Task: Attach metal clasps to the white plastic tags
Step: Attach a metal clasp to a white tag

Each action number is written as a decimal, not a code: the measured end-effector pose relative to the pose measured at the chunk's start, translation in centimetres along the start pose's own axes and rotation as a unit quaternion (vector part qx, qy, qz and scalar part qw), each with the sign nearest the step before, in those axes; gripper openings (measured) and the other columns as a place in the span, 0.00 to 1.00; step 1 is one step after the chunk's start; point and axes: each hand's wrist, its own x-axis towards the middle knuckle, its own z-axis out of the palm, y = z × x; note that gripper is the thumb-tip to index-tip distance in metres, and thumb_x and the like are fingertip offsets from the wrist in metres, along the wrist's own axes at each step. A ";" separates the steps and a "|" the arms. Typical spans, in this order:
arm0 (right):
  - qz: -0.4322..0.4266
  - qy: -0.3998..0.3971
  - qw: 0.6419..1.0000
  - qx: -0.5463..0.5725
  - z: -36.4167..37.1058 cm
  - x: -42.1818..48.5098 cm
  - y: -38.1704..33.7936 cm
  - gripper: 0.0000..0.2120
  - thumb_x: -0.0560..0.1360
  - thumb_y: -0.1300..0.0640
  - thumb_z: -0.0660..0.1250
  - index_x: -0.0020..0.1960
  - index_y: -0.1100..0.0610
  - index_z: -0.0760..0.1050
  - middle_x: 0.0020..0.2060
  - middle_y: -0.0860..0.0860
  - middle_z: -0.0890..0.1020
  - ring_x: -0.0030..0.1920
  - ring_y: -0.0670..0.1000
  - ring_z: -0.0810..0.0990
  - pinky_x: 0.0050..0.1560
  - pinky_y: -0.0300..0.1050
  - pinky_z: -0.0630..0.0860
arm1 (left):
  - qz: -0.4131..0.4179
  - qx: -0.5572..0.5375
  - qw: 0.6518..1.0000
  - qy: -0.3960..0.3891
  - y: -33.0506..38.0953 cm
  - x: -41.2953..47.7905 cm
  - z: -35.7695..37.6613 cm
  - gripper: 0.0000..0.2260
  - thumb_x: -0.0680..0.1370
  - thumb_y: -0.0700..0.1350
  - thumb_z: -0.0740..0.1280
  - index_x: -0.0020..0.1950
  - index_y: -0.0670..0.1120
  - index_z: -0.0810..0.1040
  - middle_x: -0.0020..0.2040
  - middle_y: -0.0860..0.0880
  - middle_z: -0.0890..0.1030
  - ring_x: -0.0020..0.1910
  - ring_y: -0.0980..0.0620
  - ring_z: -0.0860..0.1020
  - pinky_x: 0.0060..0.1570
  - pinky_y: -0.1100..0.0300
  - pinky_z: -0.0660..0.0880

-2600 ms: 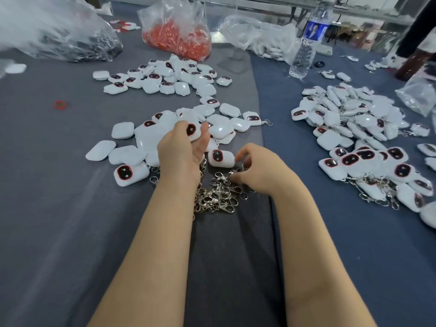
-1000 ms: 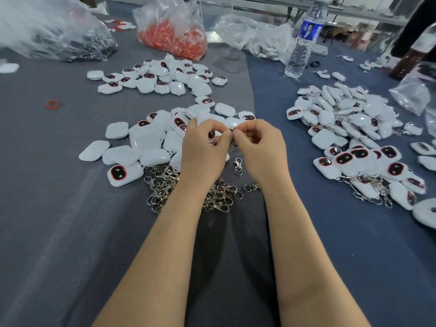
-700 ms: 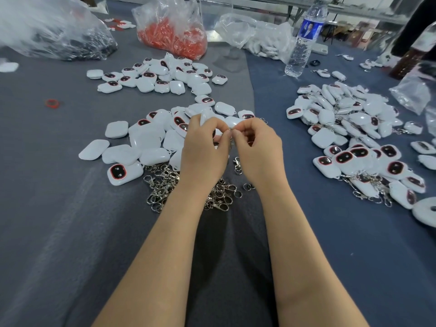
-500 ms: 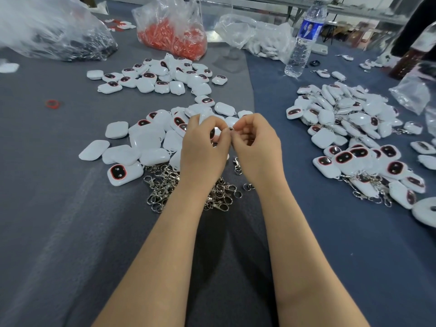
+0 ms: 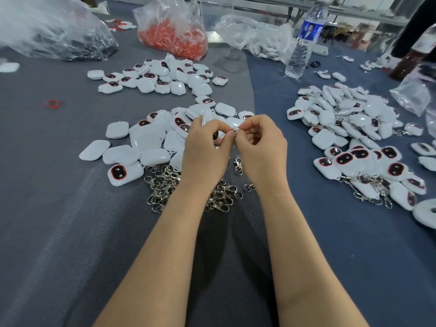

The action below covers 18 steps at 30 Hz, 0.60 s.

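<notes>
Two hands meet at frame centre: our left hand [image 5: 204, 149] pinches a white tag [image 5: 207, 119], our right hand [image 5: 260, 147] pinches a metal clasp [image 5: 236, 130] against it. Upper frame, a clear bag [image 5: 172, 24] holds orange pieces; the water bottle [image 5: 304, 41] label is unreadable.

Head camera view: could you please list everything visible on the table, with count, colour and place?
White plastic tags: many, white with dark red-ringed windows; three heaps, middle, far middle, right.
Metal clasps: loose pile, silver, near the wrists.
Held tag: one, white, in the left fingers.
Held clasp: one, silver, between both hands.
Bag of red parts: one, far middle.
Bag of dark parts: one, far left.
Bag of white parts: one, far.
Water bottle: one, clear, far right.
Red ring: one, left.
Left hand: holding.
Right hand: pinching.
</notes>
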 end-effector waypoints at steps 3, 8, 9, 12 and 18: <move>0.000 -0.005 1.000 0.000 0.0 -0.1 0.0 0.08 0.72 0.66 0.65 0.41 0.53 0.72 0.33 0.45 0.75 0.31 0.40 0.69 0.35 0.28 0.69 | 0.010 0.017 1.000 -0.004 0.0 0.0 0.1 0.05 0.76 0.43 0.67 0.42 0.52 0.75 0.49 0.48 0.71 0.37 0.74 0.70 0.38 0.78 0.65; 0.007 -0.006 1.000 -0.007 0.1 0.1 0.1 0.07 0.71 0.66 0.66 0.40 0.54 0.74 0.33 0.45 0.75 0.31 0.40 0.70 0.35 0.28 0.69 | 0.014 0.028 1.000 -0.002 -0.1 0.0 0.2 0.06 0.77 0.43 0.66 0.41 0.52 0.74 0.54 0.43 0.74 0.38 0.76 0.70 0.38 0.74 0.65; 0.009 -0.006 1.000 -0.008 0.1 0.1 0.1 0.07 0.71 0.65 0.66 0.41 0.54 0.74 0.33 0.45 0.76 0.31 0.40 0.70 0.35 0.28 0.69 | 0.015 0.030 0.999 -0.002 -0.1 0.0 0.2 0.06 0.77 0.43 0.66 0.41 0.51 0.75 0.53 0.45 0.73 0.38 0.74 0.70 0.37 0.71 0.65; 0.011 -0.001 1.000 -0.010 0.1 0.1 0.2 0.06 0.71 0.65 0.66 0.41 0.54 0.75 0.33 0.45 0.76 0.31 0.40 0.71 0.36 0.28 0.69 | 0.021 0.032 0.999 0.005 -0.1 -0.1 0.2 0.03 0.77 0.42 0.66 0.43 0.48 0.77 0.47 0.49 0.71 0.37 0.67 0.71 0.40 0.65 0.66; 0.017 0.001 1.000 0.002 0.1 0.1 0.0 0.07 0.72 0.65 0.66 0.41 0.54 0.74 0.33 0.45 0.76 0.31 0.39 0.71 0.35 0.28 0.70 | 0.020 0.033 0.999 0.009 0.0 -0.1 0.2 0.03 0.77 0.42 0.66 0.43 0.46 0.78 0.48 0.50 0.70 0.37 0.64 0.70 0.42 0.63 0.68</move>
